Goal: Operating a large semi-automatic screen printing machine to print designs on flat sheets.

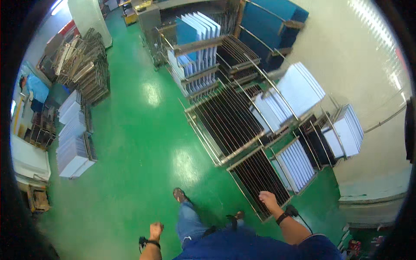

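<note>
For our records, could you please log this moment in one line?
left hand: apparently empty; right hand: by dark rack, contact unclear; white panels: beside rack

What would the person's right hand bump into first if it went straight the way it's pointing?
Probably the nearest dark barred rack, just ahead of the right hand. The hand's height above it is unclear, so it might pass over.

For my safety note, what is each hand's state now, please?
Left hand: loosely closed, nothing visible in it.
Right hand: curled, nothing visible held; whether closed, unclear.
</note>
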Available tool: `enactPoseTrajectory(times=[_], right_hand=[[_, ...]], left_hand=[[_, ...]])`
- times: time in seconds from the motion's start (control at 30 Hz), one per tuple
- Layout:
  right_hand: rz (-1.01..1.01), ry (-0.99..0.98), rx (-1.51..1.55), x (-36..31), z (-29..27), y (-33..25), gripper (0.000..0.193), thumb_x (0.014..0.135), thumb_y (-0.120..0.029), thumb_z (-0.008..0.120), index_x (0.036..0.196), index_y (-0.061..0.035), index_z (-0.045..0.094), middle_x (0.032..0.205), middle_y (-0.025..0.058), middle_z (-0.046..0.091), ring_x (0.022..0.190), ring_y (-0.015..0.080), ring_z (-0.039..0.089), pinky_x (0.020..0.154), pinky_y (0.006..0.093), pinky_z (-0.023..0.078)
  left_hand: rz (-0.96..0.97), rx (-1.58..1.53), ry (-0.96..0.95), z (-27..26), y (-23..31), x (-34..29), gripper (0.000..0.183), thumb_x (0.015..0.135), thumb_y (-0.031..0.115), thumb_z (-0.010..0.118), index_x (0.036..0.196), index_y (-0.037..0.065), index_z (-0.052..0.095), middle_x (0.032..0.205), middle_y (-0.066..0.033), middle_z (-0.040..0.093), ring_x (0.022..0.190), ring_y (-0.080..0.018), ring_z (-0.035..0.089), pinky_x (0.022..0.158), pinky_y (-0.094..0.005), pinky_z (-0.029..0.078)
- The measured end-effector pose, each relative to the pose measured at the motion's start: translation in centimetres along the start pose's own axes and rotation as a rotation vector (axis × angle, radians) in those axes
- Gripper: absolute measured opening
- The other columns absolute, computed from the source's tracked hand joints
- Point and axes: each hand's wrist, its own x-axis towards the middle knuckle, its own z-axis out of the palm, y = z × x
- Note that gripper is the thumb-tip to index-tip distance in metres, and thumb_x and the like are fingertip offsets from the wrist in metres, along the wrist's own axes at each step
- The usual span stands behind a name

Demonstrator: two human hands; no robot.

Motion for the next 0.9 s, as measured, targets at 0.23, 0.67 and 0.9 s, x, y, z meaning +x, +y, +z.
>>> enactPoseTrajectory(times=[0.23, 0.67, 0.9], right_hand=[[-0.049, -0.220, 0.192, 0.7, 1.4, -10.8, 0.032, 0.089, -0.018, 0.060, 0.114, 0.0014, 0.060, 0.094, 0.0073, 0.067, 0.083, 0.0129, 0.062, 0.074, 0.0270, 0.049], [0.106, 0.032, 0.172, -4.6, -4.7, -2.2, 0.023, 0.087, -0.012, 0.060, 0.106, 0.0000, 0.062, 0.082, 0.0032, 0.064, 0.071, 0.0125, 0.061, 0.064, 0.0255, 0.048], [0.083, -0.090, 0.126, -1.0, -2.6, -5.2, 0.024, 0.084, -0.008, 0.060, 0.107, 0.0009, 0.062, 0.085, 0.0047, 0.065, 0.074, 0.0144, 0.062, 0.066, 0.0264, 0.049]], left_hand=[[0.004, 0.176, -0.152, 0.8, -9.9, 2.2, 0.017, 0.065, 0.026, 0.062, 0.062, 0.010, 0.065, 0.066, -0.0141, 0.063, 0.060, -0.0318, 0.062, 0.052, -0.0428, 0.046], [0.359, 0.865, -0.327, 7.6, -1.2, 4.2, 0.018, 0.068, 0.022, 0.063, 0.063, 0.005, 0.063, 0.072, -0.0165, 0.064, 0.068, -0.0315, 0.062, 0.056, -0.0407, 0.048], [-0.502, -0.458, -0.122, 7.2, -5.6, -2.8, 0.014, 0.080, 0.007, 0.055, 0.070, -0.001, 0.061, 0.069, -0.0116, 0.063, 0.055, -0.0208, 0.059, 0.047, -0.0335, 0.046]])
